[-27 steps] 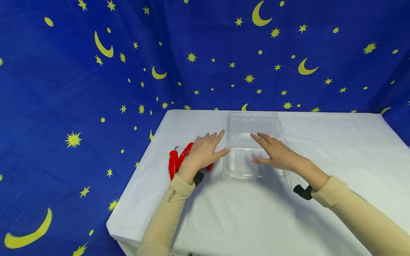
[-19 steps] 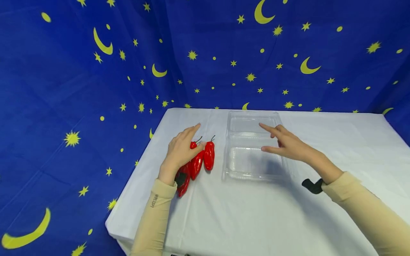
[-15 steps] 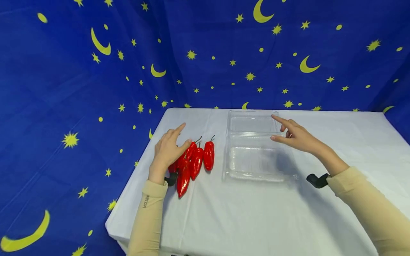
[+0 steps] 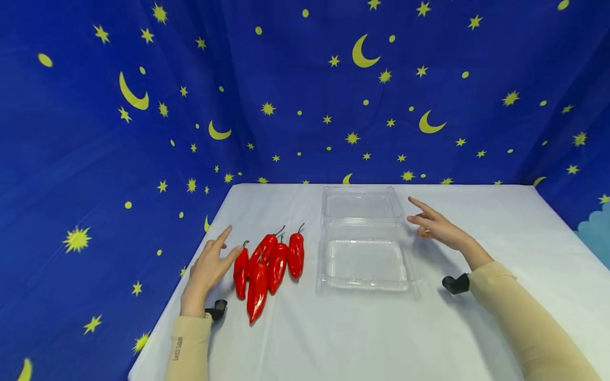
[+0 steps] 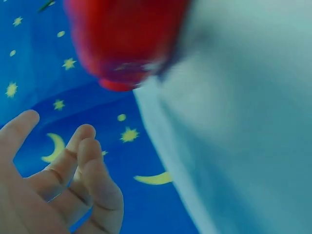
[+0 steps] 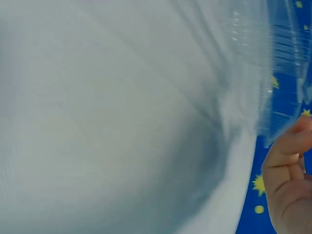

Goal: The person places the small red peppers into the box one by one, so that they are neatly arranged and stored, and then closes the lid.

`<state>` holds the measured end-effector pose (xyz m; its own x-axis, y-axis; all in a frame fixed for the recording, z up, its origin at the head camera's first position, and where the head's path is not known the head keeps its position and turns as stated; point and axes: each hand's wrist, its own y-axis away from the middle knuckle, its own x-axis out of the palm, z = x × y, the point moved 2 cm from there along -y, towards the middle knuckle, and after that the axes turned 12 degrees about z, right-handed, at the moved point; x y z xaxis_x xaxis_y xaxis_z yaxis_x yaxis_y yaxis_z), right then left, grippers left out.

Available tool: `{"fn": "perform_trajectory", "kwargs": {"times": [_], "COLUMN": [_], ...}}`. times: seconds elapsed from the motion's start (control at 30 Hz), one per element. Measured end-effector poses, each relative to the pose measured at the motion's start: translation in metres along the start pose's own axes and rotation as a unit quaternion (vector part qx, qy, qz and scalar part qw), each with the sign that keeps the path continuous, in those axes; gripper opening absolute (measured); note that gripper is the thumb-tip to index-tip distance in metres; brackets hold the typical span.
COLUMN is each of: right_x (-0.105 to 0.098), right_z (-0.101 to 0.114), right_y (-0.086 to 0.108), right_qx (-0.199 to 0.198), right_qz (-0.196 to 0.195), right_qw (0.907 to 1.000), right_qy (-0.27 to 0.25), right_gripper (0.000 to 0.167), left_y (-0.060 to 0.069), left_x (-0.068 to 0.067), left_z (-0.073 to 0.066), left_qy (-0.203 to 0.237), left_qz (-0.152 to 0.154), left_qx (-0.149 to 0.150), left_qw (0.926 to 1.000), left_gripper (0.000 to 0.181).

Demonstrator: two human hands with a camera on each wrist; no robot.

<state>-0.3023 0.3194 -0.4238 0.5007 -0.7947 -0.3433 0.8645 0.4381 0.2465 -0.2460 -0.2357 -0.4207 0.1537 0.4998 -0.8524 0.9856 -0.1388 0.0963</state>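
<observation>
Several glossy red peppers (image 4: 258, 293) with dark stems lie in a loose group on the white tabletop, left of centre. Just left of them hovers my left hand (image 4: 208, 270), fingers loosely extended and holding nothing. In the left wrist view a blurred red pepper (image 5: 129, 34) fills the top, apart from the fingers. A clear plastic clamshell box (image 4: 329, 259) lies unfolded at the middle, lid half toward the back. To its right is my right hand (image 4: 440, 230), index finger extended, other fingers loosely bent, nothing held. The right wrist view shows the box edge beyond the fingers.
The white-covered table (image 4: 371, 338) runs to a blue curtain (image 4: 286, 63) with yellow moons and stars, behind and at the left. A black wrist camera (image 4: 456, 284) sits below each hand.
Both hands have moved apart: the left from over the peppers to their left side, the right from over the box to its right. The peppers are now uncovered. The head view has shifted.
</observation>
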Motion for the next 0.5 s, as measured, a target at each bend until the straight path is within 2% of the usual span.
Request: {"fn": "perform_trajectory", "kwargs": {"times": [0.17,0.4,0.5], "right_x": [0.017,0.026,0.025], "right_z": [-0.022,-0.030,-0.029], "right_y": [-0.007,-0.010,-0.011], "right_qx": [-0.015,-0.028,-0.030], "right_qz": [0.016,0.015,0.013], "right_qw": [0.9963,0.9901,0.9890], "right_qy": [-0.083,-0.137,-0.144], "right_gripper": [0.076,0.075,0.074], "left_y": [0.004,-0.004,-0.007], "left_x": [0.013,0.019,0.024], "left_z": [0.010,0.005,0.003], "left_qy": [0.001,-0.022,-0.024], "left_qz": [0.047,0.061,0.075], "left_qx": [-0.027,-0.007,-0.012], "left_qw": [0.9985,0.9979,0.9969], "left_gripper": [0.073,0.064,0.062]}}
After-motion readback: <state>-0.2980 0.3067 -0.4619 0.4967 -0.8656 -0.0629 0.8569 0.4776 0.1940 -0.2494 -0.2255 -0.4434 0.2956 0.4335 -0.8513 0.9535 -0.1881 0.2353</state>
